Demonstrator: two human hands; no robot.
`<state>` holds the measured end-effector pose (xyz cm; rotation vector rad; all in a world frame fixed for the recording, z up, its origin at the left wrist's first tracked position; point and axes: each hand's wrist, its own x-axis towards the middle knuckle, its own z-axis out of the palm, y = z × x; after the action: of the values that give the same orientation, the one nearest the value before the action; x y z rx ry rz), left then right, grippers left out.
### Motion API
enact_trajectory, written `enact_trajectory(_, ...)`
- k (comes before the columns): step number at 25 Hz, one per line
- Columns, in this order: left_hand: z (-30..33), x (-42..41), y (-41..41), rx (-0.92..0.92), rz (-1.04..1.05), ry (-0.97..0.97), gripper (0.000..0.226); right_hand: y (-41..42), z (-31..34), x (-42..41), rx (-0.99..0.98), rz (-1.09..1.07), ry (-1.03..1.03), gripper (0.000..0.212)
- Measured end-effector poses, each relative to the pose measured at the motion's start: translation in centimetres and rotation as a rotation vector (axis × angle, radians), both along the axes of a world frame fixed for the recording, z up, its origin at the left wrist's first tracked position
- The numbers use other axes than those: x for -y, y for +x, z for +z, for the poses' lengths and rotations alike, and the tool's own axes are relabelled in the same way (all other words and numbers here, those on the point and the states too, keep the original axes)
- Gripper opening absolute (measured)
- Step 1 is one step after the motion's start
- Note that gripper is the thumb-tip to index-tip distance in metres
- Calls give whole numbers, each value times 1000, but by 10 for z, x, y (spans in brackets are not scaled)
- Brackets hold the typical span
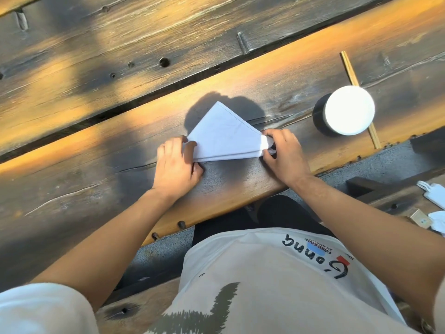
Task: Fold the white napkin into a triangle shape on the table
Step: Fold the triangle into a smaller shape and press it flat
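On a plank table (96, 131), both hands pinch a triangular napkin (224, 136), left hand (177, 165) and right hand (284, 155) at opposite corners, near a white-lidded cup (346, 112) on chopsticks (350, 71).

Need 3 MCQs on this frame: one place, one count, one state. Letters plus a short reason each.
1. Where is the white bowl relative to the napkin?
A. to its right
B. to its left
C. on top of it

2. How many hands touch the napkin?
A. none
B. one
C. two

3. What state is the napkin in?
A. crumpled in a ball
B. folded into a triangle on the table
C. spread flat as a full square

Answers:
1 A: the bowl sits right of the napkin, over the chopsticks.
2 C: the left hand holds one corner, the right hand pinches the other.
3 B: a peak points away, layered edges near the person.
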<state>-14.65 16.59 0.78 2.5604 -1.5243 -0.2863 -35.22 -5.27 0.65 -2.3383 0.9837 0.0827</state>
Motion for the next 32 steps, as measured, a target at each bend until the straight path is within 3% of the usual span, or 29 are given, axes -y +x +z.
enact_trajectory(3,-13,41,-28,-5,-178,-154,39,-1,1,0,2,74,-46,23)
enact_trajectory(8,-30,86,-53,31,-322,-86,55,-3,-2,4,28,57,-39,23)
enact_trajectory(15,-51,90,-60,136,-379,-21,61,-12,-10,6,110,118,-183,16)
enact_trajectory(23,-62,90,-65,188,-440,-20,58,-18,-12,-1,144,93,-184,7)
enact_trajectory(32,-58,92,-59,95,-445,-58,59,-23,-19,-1,109,100,-121,9)
